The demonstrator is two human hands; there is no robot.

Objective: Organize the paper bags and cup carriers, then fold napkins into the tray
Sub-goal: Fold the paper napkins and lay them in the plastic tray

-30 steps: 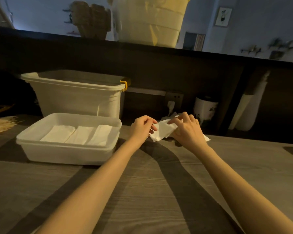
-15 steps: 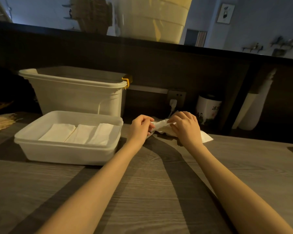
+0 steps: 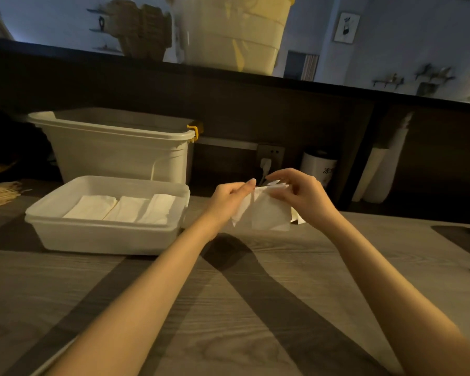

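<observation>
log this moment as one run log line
step: folding napkin | left hand: pinches napkin | right hand: pinches napkin top edge | napkin: held above table | tray: three folded napkins inside

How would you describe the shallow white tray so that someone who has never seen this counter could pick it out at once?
Start at the wooden counter and look to its left side, in front of the tall white bin with the yellow clip. The tray sits just before that bin. Unlike the bin, it is low and wide, and folded napkins lie in a row inside it.
</observation>
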